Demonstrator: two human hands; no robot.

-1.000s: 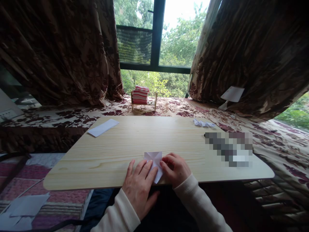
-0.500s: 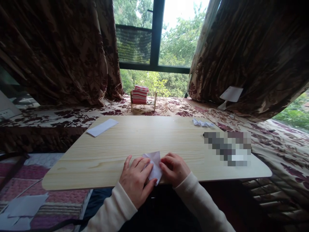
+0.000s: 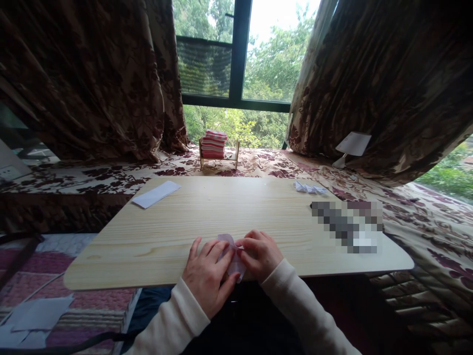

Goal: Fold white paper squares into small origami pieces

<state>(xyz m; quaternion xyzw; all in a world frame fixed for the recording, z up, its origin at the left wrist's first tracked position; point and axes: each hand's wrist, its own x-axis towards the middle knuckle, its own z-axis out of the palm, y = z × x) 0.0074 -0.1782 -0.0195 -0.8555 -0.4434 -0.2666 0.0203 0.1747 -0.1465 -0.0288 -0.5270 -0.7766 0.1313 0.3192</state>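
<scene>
A small piece of white folded paper [image 3: 235, 266] lies at the table's near edge, between my two hands. My left hand [image 3: 207, 271] rests over its left side, fingers pressing it against the tabletop and thumb near its lower end. With thumb and index finger, my right hand [image 3: 260, 253] pinches the paper's upper right corner, which is bent up and inward toward the left fingers. Part of the paper is hidden under the fingers of both hands.
On the wooden table [image 3: 207, 207], a stack of white paper strips [image 3: 156, 194] lies back left and several folded paper pieces [image 3: 309, 188] back right. A blurred-out patch [image 3: 343, 227] covers something at right. Beyond are striped cloths [image 3: 214, 144] on a rack and a lamp [image 3: 354, 144].
My right hand has moved left and slightly up, carrying the paper's right corner inward. The paper now curls over where it lay flatter. My left hand stays in place.
</scene>
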